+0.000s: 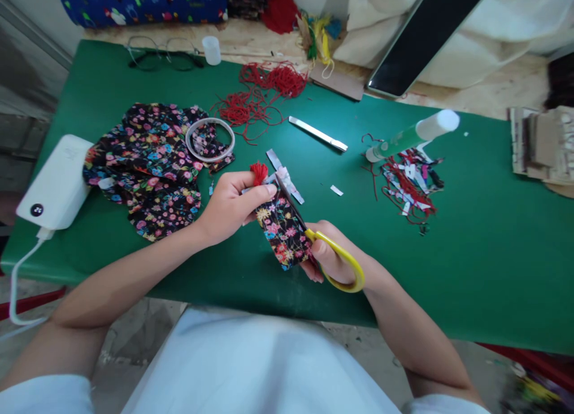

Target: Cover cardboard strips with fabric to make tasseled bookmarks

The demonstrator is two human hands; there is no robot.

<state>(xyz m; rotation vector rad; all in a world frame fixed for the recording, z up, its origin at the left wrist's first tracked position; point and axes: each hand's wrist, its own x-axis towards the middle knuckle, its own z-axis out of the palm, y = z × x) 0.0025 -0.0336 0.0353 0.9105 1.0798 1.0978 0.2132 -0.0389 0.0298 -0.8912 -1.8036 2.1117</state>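
Observation:
My left hand (233, 205) pinches the upper end of a black floral fabric piece (283, 238), close to a red tassel (259, 172). Yellow-handled scissors (343, 261) are in my right hand (334, 255), with thumb and fingers around the handles. Their dark blades point up and left, lying along the right edge of the fabric near my left thumb. Some right-hand fingers are below the fabric, partly hidden. Just beyond the hands, pale strips (287, 178) lie crossed on the green table (470, 270).
Left: black floral cloth (152, 157), tape roll (210, 140), white power bank (56, 181) with cable. Behind: red threads (251, 106), metallic cutter (317, 133), glasses (164, 55), white cap (211, 50). Right: upright glue bottle (403, 138), scrap pile (412, 184), tablet (426, 34), stacked cardboard pieces (540, 142).

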